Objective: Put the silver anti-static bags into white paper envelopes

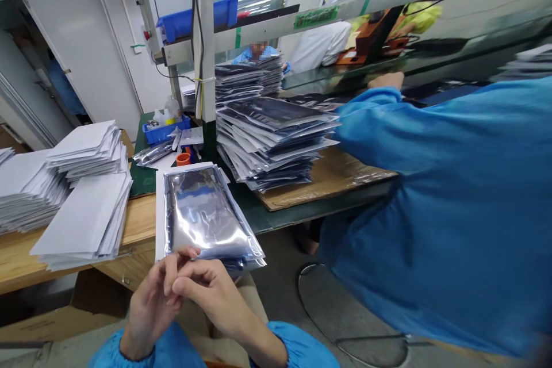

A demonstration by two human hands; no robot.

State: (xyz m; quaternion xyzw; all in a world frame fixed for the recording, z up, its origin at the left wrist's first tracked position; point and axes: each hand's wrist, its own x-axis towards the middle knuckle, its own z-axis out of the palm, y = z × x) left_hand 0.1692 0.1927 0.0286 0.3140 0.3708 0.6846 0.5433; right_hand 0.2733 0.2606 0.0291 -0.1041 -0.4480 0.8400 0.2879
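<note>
My left hand (pixel 150 299) and my right hand (pixel 211 290) meet in front of me, low in the head view. Together their fingertips pinch the near edge of a shiny silver anti-static bag (pixel 202 213). That bag lies on top of a white sheet (pixel 159 207) and a few more bags held with it. Both of my sleeves are blue.
Stacks of white envelopes (pixel 81 195) cover the wooden table at left. A tall pile of silver bags (pixel 271 144) sits on cardboard (pixel 328 181) straight ahead. A co-worker in a blue coat (pixel 440 201) fills the right side, reaching over the bench. A blue tray (pixel 161 132) stands behind.
</note>
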